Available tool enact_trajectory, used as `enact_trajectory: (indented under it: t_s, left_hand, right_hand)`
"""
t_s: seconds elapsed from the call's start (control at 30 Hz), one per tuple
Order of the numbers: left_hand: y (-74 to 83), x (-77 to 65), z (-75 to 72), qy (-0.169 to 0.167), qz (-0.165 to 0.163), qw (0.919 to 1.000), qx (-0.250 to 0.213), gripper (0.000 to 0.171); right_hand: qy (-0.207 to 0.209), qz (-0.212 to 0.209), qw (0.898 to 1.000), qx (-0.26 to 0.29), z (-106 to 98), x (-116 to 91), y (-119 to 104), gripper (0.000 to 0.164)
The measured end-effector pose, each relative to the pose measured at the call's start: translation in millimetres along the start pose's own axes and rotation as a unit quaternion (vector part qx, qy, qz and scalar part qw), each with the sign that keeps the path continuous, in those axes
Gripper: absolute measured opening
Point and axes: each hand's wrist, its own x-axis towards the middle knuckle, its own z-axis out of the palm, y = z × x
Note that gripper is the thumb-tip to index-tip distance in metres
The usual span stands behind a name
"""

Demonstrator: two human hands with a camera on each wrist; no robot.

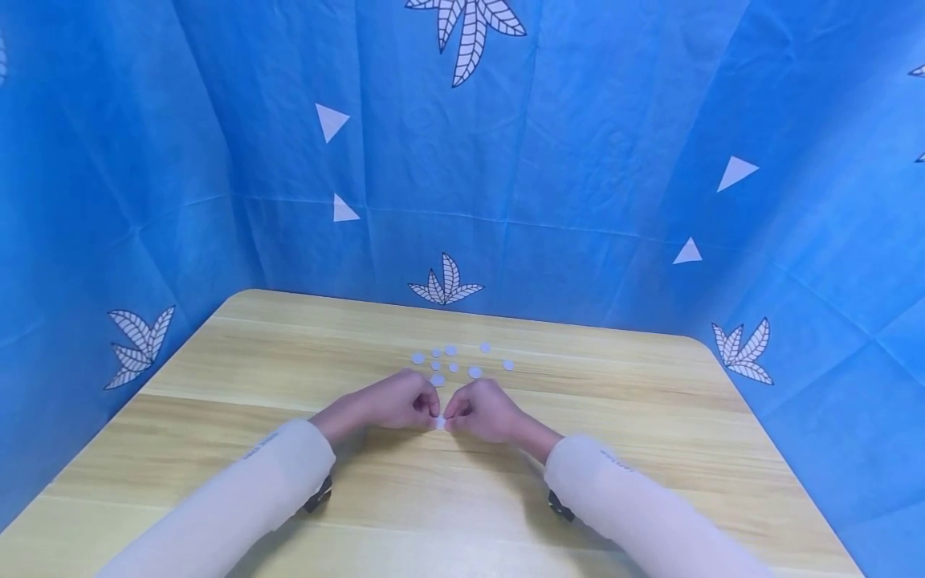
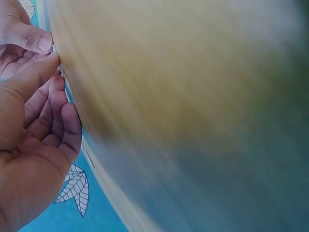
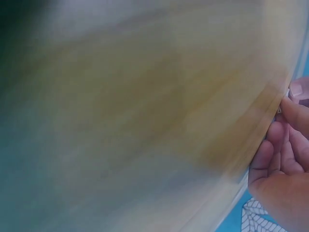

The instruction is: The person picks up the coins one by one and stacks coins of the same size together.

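Note:
A small white piece (image 1: 440, 422), probably a flat disc, lies between both hands low over the wooden table (image 1: 448, 498). My left hand (image 1: 400, 401) pinches its left side with thumb and forefinger. From the opposite side, my right hand (image 1: 486, 411) pinches it the same way. The fingertips cover most of the piece. In the left wrist view, the thumb of the left hand (image 2: 36, 140) almost meets that of the other hand. The right wrist view has the right hand (image 3: 282, 164) at its edge, the remaining fingers loosely curled.
Several flat pale discs of differing sizes lie scattered just beyond the hands, among them one close disc (image 1: 437, 380) and one farther right (image 1: 508, 365). A blue cloth (image 1: 549, 160) with white leaves and triangles hangs behind the table and at both sides.

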Motion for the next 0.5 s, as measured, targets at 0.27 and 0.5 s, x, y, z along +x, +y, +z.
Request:
enact_trajectory:
  t_s: [0.27,0.5]
  left_hand:
    - [-6.1,-13.7,-8.3,-0.006,-0.021,0.9997,-0.01,0.004]
    - [-13.4,-22.2,-14.4,-0.007,-0.021,0.9993,-0.03,0.007]
  right_hand:
    - [-0.011,0.006,1.0,0.011,7,11,-13,0.005]
    - [-0.013,0.009,1.0,0.011,12,18,-21,0.004]
